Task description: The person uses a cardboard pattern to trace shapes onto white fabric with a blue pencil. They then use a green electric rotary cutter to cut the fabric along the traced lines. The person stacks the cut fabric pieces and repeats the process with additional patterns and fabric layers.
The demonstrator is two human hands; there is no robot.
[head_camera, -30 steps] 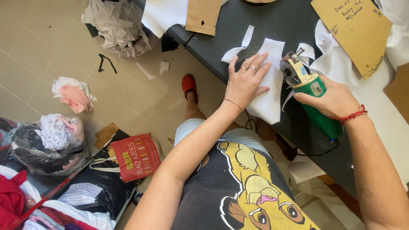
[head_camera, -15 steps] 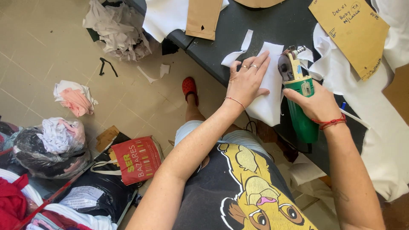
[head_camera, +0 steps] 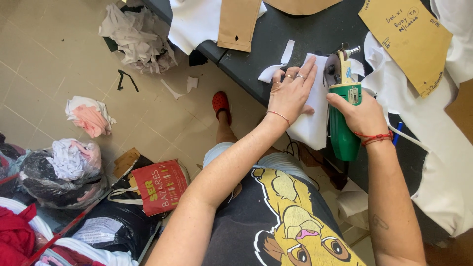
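1. L hand (head_camera: 290,93): fingers spread, pressed flat on white fabric piece (head_camera: 311,125) at edge of dark cutting table (head_camera: 295,34).
2. R hand (head_camera: 362,113): wrapped round green rotary fabric cutter (head_camera: 343,113), blade just beside L fingertips.
3. Risk: likely nick to fingers if fabric slips.
4. Room: tiled floor (head_camera: 49,59) w/ scrap piles, bags; cardboard patterns (head_camera: 406,42) on table.

- The right hand (head_camera: 362,116) wraps the green cutter (head_camera: 343,125), hiding its grip.
- The left hand (head_camera: 290,93) covers part of the white fabric (head_camera: 313,125).
- Cardboard pattern (head_camera: 300,5) at twelve o'clock is cut off.
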